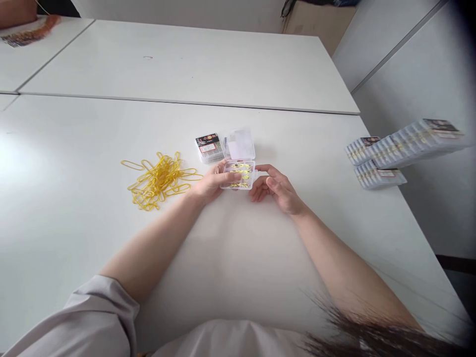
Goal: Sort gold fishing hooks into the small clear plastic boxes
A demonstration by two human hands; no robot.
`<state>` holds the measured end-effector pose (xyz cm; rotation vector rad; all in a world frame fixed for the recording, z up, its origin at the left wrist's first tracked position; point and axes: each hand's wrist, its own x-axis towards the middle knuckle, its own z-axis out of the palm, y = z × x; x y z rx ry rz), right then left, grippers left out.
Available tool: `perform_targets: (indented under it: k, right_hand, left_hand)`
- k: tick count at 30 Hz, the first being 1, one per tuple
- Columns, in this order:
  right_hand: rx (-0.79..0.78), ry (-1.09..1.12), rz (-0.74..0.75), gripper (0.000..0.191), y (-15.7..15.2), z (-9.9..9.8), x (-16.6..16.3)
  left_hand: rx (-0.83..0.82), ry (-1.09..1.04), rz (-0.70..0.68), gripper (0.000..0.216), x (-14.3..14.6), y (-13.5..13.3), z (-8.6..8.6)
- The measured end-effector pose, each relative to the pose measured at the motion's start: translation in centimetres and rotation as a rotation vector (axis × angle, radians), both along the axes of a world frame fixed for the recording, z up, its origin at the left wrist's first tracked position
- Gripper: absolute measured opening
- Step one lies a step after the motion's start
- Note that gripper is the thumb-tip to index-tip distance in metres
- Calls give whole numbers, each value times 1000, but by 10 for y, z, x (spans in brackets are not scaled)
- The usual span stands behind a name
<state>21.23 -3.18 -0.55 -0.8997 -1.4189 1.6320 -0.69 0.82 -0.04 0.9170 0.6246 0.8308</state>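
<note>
My left hand grips a small clear plastic box from its left side, with the thumb laid over the front. The box's hinged lid stands raised at the back. Rows of small gold-coloured pieces lie inside, too small to name surely. Close to the box's right edge is my right hand, its fingers loosely bent and apart; whether a fingertip touches the box is hard to tell. Just behind my left hand sits a closed box with a black label.
A loose heap of yellow rubber bands lies left of my left hand. Stacked rows of similar clear boxes stand at the table's right edge. A seam separates the white table from another behind it. A cardboard box is beyond.
</note>
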Motion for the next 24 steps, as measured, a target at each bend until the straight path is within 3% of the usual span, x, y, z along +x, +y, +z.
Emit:
perform_targets:
  k: [5, 11, 16, 24]
  right_hand:
    - [24, -33, 15, 42, 0, 0, 0]
    - [-11, -71, -26, 32, -1, 2, -3]
    - [-8, -82, -48, 29, -2, 4, -5]
    - [19, -91, -71, 30, -1, 4, -6]
  left_hand:
    - [-46, 3, 51, 50, 0, 0, 1]
    - [110, 42, 162, 50, 10, -8, -1]
    - [154, 82, 150, 50, 12, -10, -2]
    - [42, 46, 181, 40, 10, -9, -3]
